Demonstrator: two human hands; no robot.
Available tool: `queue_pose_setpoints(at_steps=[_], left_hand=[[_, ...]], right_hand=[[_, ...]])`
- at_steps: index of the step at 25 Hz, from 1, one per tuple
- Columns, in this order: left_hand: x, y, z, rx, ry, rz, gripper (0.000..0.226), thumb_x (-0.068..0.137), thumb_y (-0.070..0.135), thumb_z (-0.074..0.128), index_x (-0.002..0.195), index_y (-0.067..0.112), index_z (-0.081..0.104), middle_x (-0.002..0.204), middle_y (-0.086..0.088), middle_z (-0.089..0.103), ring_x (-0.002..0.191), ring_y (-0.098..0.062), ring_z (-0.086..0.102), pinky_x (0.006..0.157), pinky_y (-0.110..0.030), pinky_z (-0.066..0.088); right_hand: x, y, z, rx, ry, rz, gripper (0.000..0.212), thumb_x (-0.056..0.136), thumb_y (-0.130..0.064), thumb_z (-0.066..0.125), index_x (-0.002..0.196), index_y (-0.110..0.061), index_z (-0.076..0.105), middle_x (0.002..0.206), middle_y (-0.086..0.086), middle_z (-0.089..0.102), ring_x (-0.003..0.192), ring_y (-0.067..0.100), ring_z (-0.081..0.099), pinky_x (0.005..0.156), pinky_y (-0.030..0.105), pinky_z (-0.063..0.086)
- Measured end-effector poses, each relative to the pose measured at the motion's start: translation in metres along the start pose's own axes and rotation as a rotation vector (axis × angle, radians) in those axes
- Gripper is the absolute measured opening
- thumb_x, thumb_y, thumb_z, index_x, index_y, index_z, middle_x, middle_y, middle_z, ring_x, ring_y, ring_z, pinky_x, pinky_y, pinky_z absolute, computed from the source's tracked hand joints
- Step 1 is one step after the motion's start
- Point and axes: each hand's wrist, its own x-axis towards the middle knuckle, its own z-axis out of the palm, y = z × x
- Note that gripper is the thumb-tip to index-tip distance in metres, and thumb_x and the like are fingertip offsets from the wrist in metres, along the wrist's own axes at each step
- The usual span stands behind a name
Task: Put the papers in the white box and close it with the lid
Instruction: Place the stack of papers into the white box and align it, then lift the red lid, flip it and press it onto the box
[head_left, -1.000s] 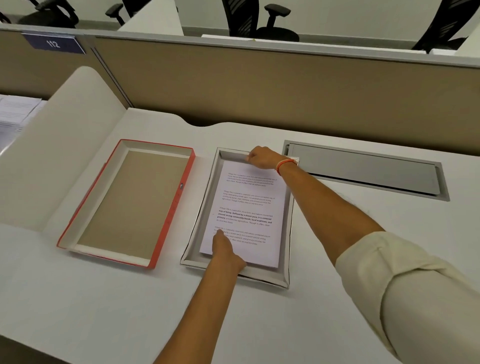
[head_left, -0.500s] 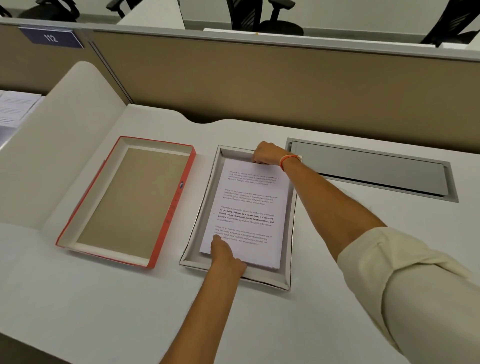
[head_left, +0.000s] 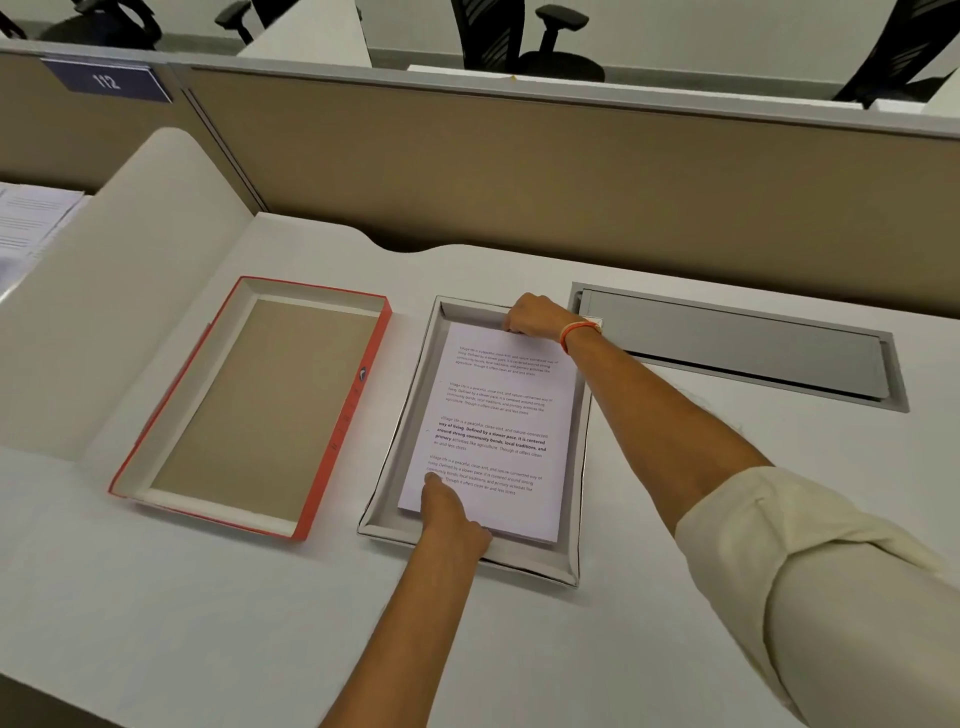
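The papers lie inside the white box, printed side up, a stack turned slightly clockwise so that its near right corner sits close to the box's right wall. My left hand comes in from six o'clock and rests on the near left corner of the stack, fingers pressing down on the top sheet. My right hand reaches across to twelve o'clock of the box, fingers curled at the far edge of the papers; I cannot tell whether they pinch the sheets or only push against them. An orange band circles that wrist, and my cream sleeve is rolled up above the elbow at four o'clock.

The lid lies upside down at nine o'clock of the box, just beside it but not touching, its orange rim up and brown inside showing. A grey cable hatch is set in the white desk at two o'clock. Beyond twelve o'clock stands a tan partition.
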Motion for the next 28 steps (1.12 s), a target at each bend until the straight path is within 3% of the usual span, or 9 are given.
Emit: queue_pose_setpoints(at_steps=[6, 10, 12, 14, 16, 20, 23, 25, 28], left_hand=[[-0.015, 0.004, -0.007, 0.052, -0.023, 0.008, 0.035, 0.097, 0.046, 0.039, 0.104, 0.023, 0.064, 0.094, -0.006, 0.068, 0.086, -0.027, 0.063, 0.076, -0.038, 0.053], [-0.038, 0.024, -0.009, 0.249, -0.129, -0.027, 0.033, 0.093, 0.047, 0.049, 0.105, 0.021, 0.065, 0.102, -0.01, 0.069, 0.094, -0.031, 0.065, 0.061, -0.038, 0.056], [-0.048, 0.042, -0.006, 0.361, -0.2, -0.03, 0.041, 0.092, 0.048, 0.053, 0.121, 0.021, 0.058, 0.124, -0.015, 0.063, 0.116, -0.037, 0.058, 0.085, -0.05, 0.056], [-0.055, 0.06, -0.003, 0.457, -0.192, 0.006, 0.069, 0.092, 0.051, 0.051, 0.147, 0.013, 0.033, 0.151, -0.018, 0.038, 0.14, -0.037, 0.036, 0.112, -0.05, 0.033], [-0.056, 0.075, -0.001, 0.5, -0.173, 0.113, 0.082, 0.093, 0.05, 0.051, 0.151, 0.003, 0.018, 0.157, -0.018, 0.026, 0.146, -0.035, 0.026, 0.116, -0.047, 0.027], [-0.046, 0.1, -0.016, 0.504, -0.214, 0.375, 0.054, 0.094, 0.042, 0.053, 0.132, 0.004, 0.047, 0.132, -0.017, 0.049, 0.127, -0.03, 0.048, 0.107, -0.043, 0.044], [-0.037, 0.127, -0.034, 0.547, -0.201, 0.545, 0.043, 0.095, 0.03, 0.056, 0.129, 0.005, 0.054, 0.117, -0.009, 0.059, 0.113, -0.026, 0.057, 0.105, -0.039, 0.045], [-0.033, 0.154, -0.046, 0.614, -0.173, 0.66, 0.028, 0.089, 0.02, 0.059, 0.112, 0.005, 0.063, 0.096, -0.008, 0.061, 0.092, -0.024, 0.057, 0.09, -0.035, 0.048], [-0.022, 0.198, -0.067, 0.761, -0.088, 0.804, 0.02, 0.09, 0.02, 0.058, 0.104, 0.009, 0.067, 0.103, -0.011, 0.065, 0.097, -0.027, 0.06, 0.097, -0.04, 0.049]], right_hand=[[-0.014, -0.008, -0.004, -0.048, 0.018, -0.042, 0.016, 0.095, -0.008, 0.044, 0.092, 0.001, 0.056, 0.098, 0.014, 0.054, 0.087, 0.025, 0.05, 0.075, 0.03, 0.037], [-0.037, -0.015, -0.008, -0.047, 0.037, -0.087, 0.035, 0.101, -0.011, 0.037, 0.12, 0.008, 0.06, 0.125, 0.021, 0.059, 0.113, 0.035, 0.057, 0.095, 0.035, 0.045], [-0.053, -0.019, -0.01, -0.081, 0.072, -0.116, 0.037, 0.103, -0.01, 0.033, 0.128, 0.006, 0.056, 0.136, 0.02, 0.055, 0.122, 0.037, 0.054, 0.106, 0.04, 0.043], [-0.069, -0.02, -0.012, -0.106, 0.086, -0.139, 0.038, 0.104, -0.011, 0.033, 0.13, 0.006, 0.054, 0.138, 0.02, 0.053, 0.124, 0.036, 0.052, 0.109, 0.041, 0.041], [-0.084, -0.02, -0.014, -0.098, 0.112, -0.167, 0.038, 0.103, -0.009, 0.032, 0.128, 0.007, 0.056, 0.137, 0.021, 0.054, 0.125, 0.037, 0.052, 0.109, 0.042, 0.04], [-0.108, -0.026, -0.018, 0.03, 0.181, -0.195, 0.039, 0.1, -0.004, 0.033, 0.127, 0.007, 0.058, 0.139, 0.018, 0.055, 0.129, 0.036, 0.05, 0.11, 0.041, 0.039], [-0.12, -0.037, -0.01, 0.143, 0.23, -0.192, 0.04, 0.102, -0.009, 0.033, 0.133, -0.001, 0.056, 0.143, 0.013, 0.053, 0.133, 0.031, 0.048, 0.112, 0.038, 0.037], [-0.125, -0.051, 0.003, 0.209, 0.247, -0.201, 0.04, 0.103, -0.013, 0.033, 0.136, -0.005, 0.054, 0.145, 0.011, 0.051, 0.134, 0.028, 0.047, 0.114, 0.037, 0.036], [-0.126, -0.079, 0.031, 0.249, 0.274, -0.197, 0.038, 0.103, -0.017, 0.036, 0.134, -0.008, 0.056, 0.142, 0.01, 0.054, 0.131, 0.027, 0.05, 0.11, 0.036, 0.038]])
